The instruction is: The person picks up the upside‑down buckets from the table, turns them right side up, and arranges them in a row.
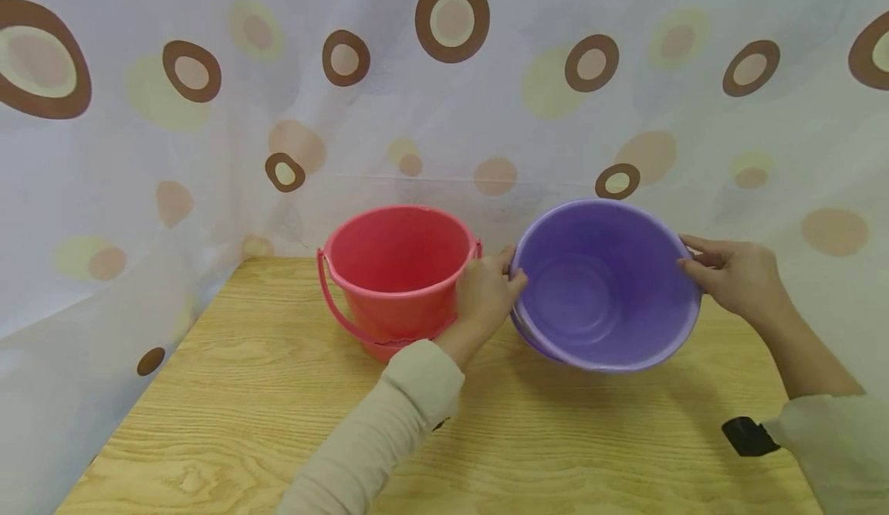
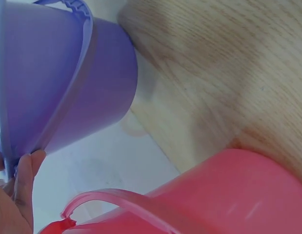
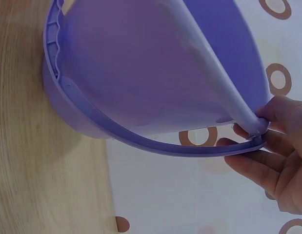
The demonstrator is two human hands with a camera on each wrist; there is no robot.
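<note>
A purple bucket (image 1: 576,299) is tipped toward me on the right side, its inside facing my view. My left hand (image 1: 484,287) pinches its rim at the left, near where the handle joins. At the opposite side, my right hand (image 1: 739,276) grips the rim with the thumb inside and fingers outside. The purple handle (image 3: 175,150) hangs below the rim in the right wrist view. Just left of it stands a red bucket (image 1: 396,310), upright on the table, its handle (image 1: 333,306) lowered at the front. My left hand partly covers the red bucket's right side.
Both buckets are over a wood-grain table (image 1: 229,399). A white curtain-like sheet (image 1: 389,129) with brown rings and pale spots hangs behind and at the sides. A black strap end (image 1: 750,436) sticks out by my right sleeve.
</note>
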